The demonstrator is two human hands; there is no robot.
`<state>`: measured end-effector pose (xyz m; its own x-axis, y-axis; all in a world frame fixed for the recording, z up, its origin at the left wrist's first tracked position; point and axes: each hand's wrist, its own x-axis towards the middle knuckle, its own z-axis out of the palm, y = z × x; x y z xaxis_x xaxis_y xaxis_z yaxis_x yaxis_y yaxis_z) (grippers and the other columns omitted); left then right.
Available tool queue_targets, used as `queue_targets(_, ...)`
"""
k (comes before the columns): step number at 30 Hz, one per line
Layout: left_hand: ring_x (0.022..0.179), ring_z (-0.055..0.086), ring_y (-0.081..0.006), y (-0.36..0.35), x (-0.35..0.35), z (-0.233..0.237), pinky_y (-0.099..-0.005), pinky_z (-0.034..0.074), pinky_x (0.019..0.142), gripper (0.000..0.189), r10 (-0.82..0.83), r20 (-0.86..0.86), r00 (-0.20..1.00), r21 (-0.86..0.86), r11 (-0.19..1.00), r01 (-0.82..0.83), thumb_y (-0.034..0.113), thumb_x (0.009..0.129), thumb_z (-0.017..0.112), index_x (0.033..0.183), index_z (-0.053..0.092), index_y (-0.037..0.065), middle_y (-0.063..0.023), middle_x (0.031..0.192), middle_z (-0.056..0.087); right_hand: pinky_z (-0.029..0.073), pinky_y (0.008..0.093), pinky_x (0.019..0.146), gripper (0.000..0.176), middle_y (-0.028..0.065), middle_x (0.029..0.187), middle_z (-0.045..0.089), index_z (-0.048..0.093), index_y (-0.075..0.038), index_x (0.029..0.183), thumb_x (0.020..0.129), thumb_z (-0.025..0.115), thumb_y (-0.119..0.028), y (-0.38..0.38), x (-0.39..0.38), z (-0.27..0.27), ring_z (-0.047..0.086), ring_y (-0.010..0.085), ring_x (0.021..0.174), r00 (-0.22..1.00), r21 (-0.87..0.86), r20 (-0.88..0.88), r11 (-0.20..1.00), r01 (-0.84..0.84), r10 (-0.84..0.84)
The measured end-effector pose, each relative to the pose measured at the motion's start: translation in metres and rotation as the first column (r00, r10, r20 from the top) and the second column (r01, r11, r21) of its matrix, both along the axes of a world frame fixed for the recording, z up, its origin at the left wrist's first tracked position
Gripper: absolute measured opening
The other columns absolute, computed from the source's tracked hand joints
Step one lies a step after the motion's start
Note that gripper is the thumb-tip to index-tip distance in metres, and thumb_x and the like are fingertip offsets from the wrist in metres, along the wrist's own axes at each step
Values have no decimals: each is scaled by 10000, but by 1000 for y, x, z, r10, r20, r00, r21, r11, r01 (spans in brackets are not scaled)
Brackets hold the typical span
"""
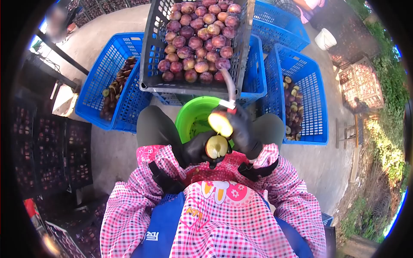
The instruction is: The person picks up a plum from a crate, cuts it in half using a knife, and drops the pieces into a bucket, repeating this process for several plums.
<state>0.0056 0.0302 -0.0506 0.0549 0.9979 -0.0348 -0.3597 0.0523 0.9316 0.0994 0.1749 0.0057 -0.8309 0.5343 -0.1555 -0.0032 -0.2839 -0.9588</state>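
My left hand (194, 148), in a black glove, is closed around a plum half (216, 147) with its pale cut face up. Just above it, my black-gloved right hand (246, 135) grips a curved knife (229, 84) with its blade pointing away from me. Another plum half (220, 124) is against the fingers of that hand, its yellow flesh showing. Both hands are over my lap, at the near rim of a green basin (183, 118). Beyond them, a black crate (148, 64) holds many whole reddish-purple plums (201, 45).
A blue crate (92, 81) with cut fruit stands at left, and another blue crate (316, 99) with plum halves at right. Farther back are more blue crates (279, 26) and a white bucket (325, 39). Another person's arm (303, 5) shows at top right. Dark crates (47, 146) are stacked at left.
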Motion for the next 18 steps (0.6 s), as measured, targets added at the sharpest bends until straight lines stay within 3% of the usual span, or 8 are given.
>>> queue_targets(2, 619, 636, -208, 4, -12, -6, -358, 538, 576, 463, -15, 656, 754, -192, 963, 186, 438, 999, 524, 1186, 550, 15, -139, 788, 623, 498, 229, 620, 327, 27, 904, 681, 643, -16, 1129, 999, 524, -291, 13, 4, -9, 626, 85, 724, 996, -123, -91, 992, -10, -1)
queue_targets(6, 616, 630, -242, 0, -27, 1, -362, 519, 538, 540, 163, 752, 639, -324, 935, 143, 533, 1014, 416, 1188, 561, 44, -167, 839, 662, 405, 206, 486, 394, 9, 904, 654, 619, -42, 1172, 1018, 458, -367, 21, 17, -27, 549, 51, 626, 983, -357, -149, 921, -156, 109)
queue_targets(9, 673, 654, -234, -14, -38, 22, -339, 558, 565, 488, 463, 478, 746, -453, 858, -243, 474, 1019, 448, 1243, 553, 53, -146, 909, 674, 341, 202, 439, 367, -2, 913, 636, 611, -65, 1193, 1014, 476, -357, 16, 21, -10, 495, 38, 587, 989, -295, -124, 949, -109, 75)
queue_targets(10, 642, 624, -164, -33, -49, 26, -362, 563, 582, 426, 473, -87, 877, -108, 870, -481, 326, 995, 547, 1275, 521, 6, -118, 1001, 655, 388, 200, 453, 356, -1, 951, 646, 593, -84, 1234, 1013, 491, -344, 25, 29, -12, 554, 54, 619, 999, -351, -17, 936, 34, -42)
queue_targets(11, 718, 645, -155, -45, -78, 38, -327, 572, 645, 399, 645, -450, 618, 357, 764, -538, 252, 973, 592, 1282, 523, 10, -95, 1009, 650, 453, 211, 476, 360, 2, 1014, 659, 586, -87, 1259, 1008, 508, -333, 38, 36, -14, 631, 64, 737, 961, -256, 47, 927, 275, -272)
queue_targets(13, 973, 663, -223, -110, -169, 32, -338, 539, 803, 340, 719, 149, 678, -122, 694, -710, 231, 988, 581, 1235, 584, -3, -148, 1079, 656, 552, 285, 713, 396, 55, 1151, 648, 603, -60, 1256, 1008, 511, -356, 102, 84, -14, 655, 133, 988, 935, 515, -54, 792, 327, -351)
queue_targets(15, 995, 675, -287, -123, -201, 88, -375, 534, 829, 367, 524, -852, -5, 271, 433, -860, 241, 981, 593, 1217, 595, -41, -196, 1077, 675, 507, 352, 764, 413, 85, 982, 677, 635, 1, 1160, 991, 587, -373, 162, 116, 22, 643, 189, 838, 827, 836, -10, 449, 316, -563)
queue_targets(18, 1013, 649, -375, -82, -212, 97, -418, 494, 883, 351, 403, -642, -653, 751, 504, -427, 268, 976, 565, 1158, 623, -26, -223, 1094, 661, 470, 332, 699, 342, 76, 840, 627, 628, 9, 1060, 977, 632, -322, 182, 132, 46, 562, 163, 736, 689, 873, 16, 346, 343, -725)
